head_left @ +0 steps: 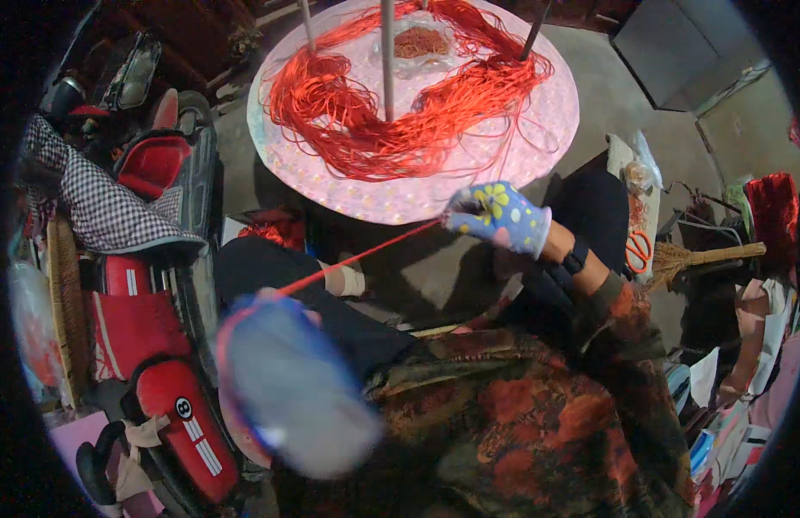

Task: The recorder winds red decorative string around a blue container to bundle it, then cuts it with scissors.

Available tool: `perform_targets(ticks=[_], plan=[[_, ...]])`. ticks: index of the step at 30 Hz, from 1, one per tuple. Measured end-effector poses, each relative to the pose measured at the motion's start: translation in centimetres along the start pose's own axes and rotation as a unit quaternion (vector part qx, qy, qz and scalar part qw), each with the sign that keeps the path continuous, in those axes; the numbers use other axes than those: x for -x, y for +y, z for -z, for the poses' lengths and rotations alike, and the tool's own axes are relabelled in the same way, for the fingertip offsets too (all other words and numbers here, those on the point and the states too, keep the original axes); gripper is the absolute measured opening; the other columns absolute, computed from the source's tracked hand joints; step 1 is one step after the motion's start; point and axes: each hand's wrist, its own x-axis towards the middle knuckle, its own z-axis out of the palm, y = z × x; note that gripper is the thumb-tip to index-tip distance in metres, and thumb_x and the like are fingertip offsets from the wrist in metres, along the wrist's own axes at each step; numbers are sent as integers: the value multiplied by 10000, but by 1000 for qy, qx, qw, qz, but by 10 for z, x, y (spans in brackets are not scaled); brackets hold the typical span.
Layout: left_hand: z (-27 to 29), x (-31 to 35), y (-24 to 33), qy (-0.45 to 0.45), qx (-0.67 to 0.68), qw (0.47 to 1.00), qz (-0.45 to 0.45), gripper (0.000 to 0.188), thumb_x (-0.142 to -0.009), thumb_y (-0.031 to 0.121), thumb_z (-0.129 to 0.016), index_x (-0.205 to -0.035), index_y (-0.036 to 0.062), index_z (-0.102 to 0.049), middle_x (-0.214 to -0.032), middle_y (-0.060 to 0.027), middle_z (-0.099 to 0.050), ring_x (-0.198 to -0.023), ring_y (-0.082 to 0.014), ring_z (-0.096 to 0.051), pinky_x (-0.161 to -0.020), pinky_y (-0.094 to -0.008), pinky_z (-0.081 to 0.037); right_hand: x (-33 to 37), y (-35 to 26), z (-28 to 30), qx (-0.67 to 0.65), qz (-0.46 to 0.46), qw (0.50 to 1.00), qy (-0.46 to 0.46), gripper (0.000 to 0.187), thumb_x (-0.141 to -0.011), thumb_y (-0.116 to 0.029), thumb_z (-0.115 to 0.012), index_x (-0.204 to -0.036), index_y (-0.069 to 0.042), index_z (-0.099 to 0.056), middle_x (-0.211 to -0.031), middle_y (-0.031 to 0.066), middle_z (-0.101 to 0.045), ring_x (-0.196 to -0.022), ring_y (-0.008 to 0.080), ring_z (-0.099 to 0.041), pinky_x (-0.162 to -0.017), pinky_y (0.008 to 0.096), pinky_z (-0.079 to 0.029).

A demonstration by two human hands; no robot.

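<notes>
1. A taut red cord [365, 255] is pinched in the gloved right hand [497, 217], its grip closed on the strand.
2. The cord is run down-left to the blurred left hand [288, 380]; whether its grip is closed cannot be told.
3. Loose red cord [391, 112] is heaped on the round pink worktop [547, 129], around upright rods [387, 60].

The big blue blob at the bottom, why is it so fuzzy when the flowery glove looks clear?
In the head view, the left hand is smeared by motion blur into a pale blue blob, close to the camera; the right hand in its flowered glove looks fairly sharp, pinching the red string. The round tray looks bent by the fisheye lens, and the rim is black.
</notes>
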Motion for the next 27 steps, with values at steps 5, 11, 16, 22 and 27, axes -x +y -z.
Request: perform_targets(ticks=[5,11,16,22,27], plan=[[-4,-29,-4,225,-268,882,-317,584,-875,438,-614,-1288,58,-454,-1159,-112,-529,-927,-228,-542,-685,-335,-464,40,-1,-29,73,126,984,-102,228,-928,-264,-569,-860,-59,-641,-765,166,-644,-732,360,-633,-637,418,-512],[1,-44,-13,153,-728,668,0,448,-698,204,-805,-1043,18,-587,-885,-37,-616,-804,-112,-569,-732,-301,-494,26,-90,1,-44,189,970,-147,147,-911,-228,-612,-924,-87,-653,-760,128,-658,-694,310,-642,-622,352,-511],[-9,-42,-24,-29,-434,895,103,570,-693,263,-802,-1155,6,-588,-1037,-57,-642,-951,-158,-606,-860,-316,-480,-7,-38,-3,-86,79,991,-62,238,-884,-272,-672,-960,-47,-663,-820,83,-699,-746,126,-646,-683,316,-516],[-18,-43,-27,139,-123,972,-142,456,-904,192,-568,-1303,-9,-475,-1214,-146,-603,-1064,-313,-620,-951,-458,-491,36,-6,-38,-4,114,986,-121,213,-936,-265,-565,-917,-77,-664,-845,142,-682,-791,317,-664,-687,381,-526],[18,-52,-24,172,-713,679,-20,486,-767,244,-771,-1136,0,-569,-1003,-59,-634,-898,-130,-604,-811,-309,-504,27,-64,-19,51,214,955,-200,175,-914,-195,-595,-955,-38,-660,-907,120,-681,-832,297,-661,-730,351,-521]])
